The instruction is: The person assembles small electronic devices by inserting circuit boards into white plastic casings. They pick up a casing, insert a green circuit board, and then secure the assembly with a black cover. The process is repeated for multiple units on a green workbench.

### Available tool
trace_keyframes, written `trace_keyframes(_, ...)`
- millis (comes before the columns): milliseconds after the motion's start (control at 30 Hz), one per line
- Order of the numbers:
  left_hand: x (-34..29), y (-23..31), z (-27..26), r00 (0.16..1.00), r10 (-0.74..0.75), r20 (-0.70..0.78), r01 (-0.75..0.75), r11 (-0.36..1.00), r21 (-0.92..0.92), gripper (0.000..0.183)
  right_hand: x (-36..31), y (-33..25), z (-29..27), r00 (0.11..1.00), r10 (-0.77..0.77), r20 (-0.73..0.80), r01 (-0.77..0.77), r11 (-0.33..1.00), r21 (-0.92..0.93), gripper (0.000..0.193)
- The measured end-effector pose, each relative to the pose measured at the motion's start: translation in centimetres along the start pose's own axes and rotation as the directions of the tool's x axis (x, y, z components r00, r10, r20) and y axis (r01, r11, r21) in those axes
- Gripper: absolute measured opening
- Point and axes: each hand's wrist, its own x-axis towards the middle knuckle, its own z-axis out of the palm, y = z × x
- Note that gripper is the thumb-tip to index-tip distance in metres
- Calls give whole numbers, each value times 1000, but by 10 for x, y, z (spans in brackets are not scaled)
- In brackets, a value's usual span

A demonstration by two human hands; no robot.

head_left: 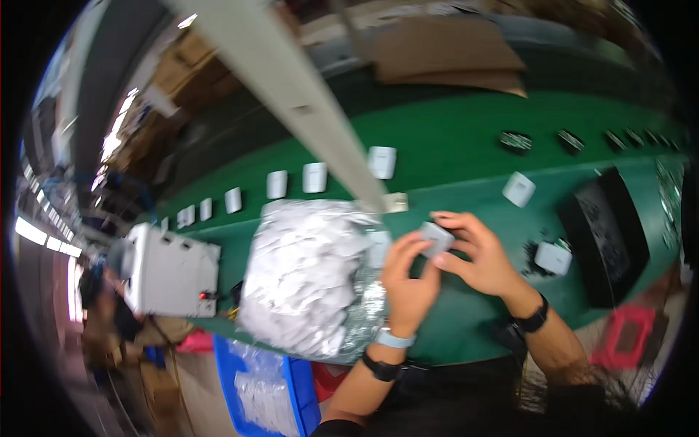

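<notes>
Both forearms reaching in from the lower edge. Left wrist wearing a pale band [394, 339] and a black one; right wrist wearing a dark band [535, 317].

Left hand [409, 282] is pinching the left side of a small pale case [437, 239], fingers drawn in narrow. Right hand [484, 258] is gripping the same case from the right, fingers curling over its top, thumb sitting below. Case is sitting between the two hands, over the green table [462, 331]. Exact finger contacts blurring.

Below the table, left: blue bin [306, 390] holding clear-wrapped white items. Lower right: red crate [628, 333].

Left of the hands, a clear bag [302, 269] is bulging with white pieces. Right, a white case [553, 258] is lying among dark bits, just beside a black box [608, 237] that is standing tilted.

Farther left, a boxy white machine [175, 269] is standing. Beyond the bag, a row of white cases [314, 177] is running leftward; black pieces [515, 142] are lining the far right. A pale post [291, 95] is slanting across. Cardboard sheets [448, 54] are lying farthest back.
</notes>
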Motion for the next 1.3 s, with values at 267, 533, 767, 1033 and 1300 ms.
trace_keyframes(267, 2, 5, 8, 1000, -9, 12, 9, 1000, 0, 54, 55, 20, -23, 991, -36, -133, 11, 983, -184, 39)
trace_keyframes(533, 0, -5, 5, 997, 20, 72, -24, 998, 65, 26, 184, 57, -99, 993, 54, -108, -116, 675, -729, 36)
trace_keyframes(767, 4, -3, 4, 997, 58, -48, -48, 983, 178, 27, 178, 55, -115, 971, -221, 89, 148, 265, -953, 57)
trace_keyframes(1033, -3, -7, -5, 996, -82, 16, 57, 807, 587, 40, 143, -23, -161, 952, 60, -302, -306, 104, -946, 52)
trace_keyframes(1300, 0, -18, -16, 994, -101, 46, 66, 873, 484, 31, 109, 6, -167, 993, 5, -118, -114, 305, -945, 52)
